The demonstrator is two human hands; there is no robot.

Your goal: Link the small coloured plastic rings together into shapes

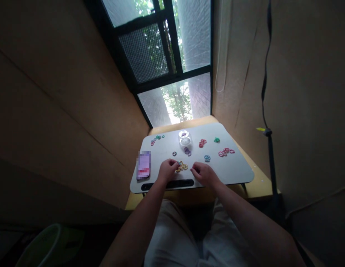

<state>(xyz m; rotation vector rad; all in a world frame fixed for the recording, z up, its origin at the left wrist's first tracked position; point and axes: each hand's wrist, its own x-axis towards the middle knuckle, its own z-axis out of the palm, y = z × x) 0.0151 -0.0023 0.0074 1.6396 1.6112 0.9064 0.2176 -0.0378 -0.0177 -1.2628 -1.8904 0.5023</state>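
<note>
My left hand (168, 170) is closed in a pinch at the left side of a pile of yellow hair ties (183, 166). A small blue-green hair tie (179, 163) shows at its fingertips. To the right of the yellow pile, my right hand (203, 173) has its fingers curled together; whether anything is between them is hidden. Just beyond the hands lie purple hair ties (187, 151), a dark hair tie (174, 153) and a light blue cluster of hair ties (207, 158). A clear round container (185, 139) stands behind the purple ones.
The white lap table (161, 152) also bears red hair ties (202, 143), green ones (216, 140), pink-red ones (226, 152) and a mixed green-pink group (157, 139). A phone (143, 165) lies at left. A black slot (179, 183) runs along the front edge. A window (175, 55) rises behind.
</note>
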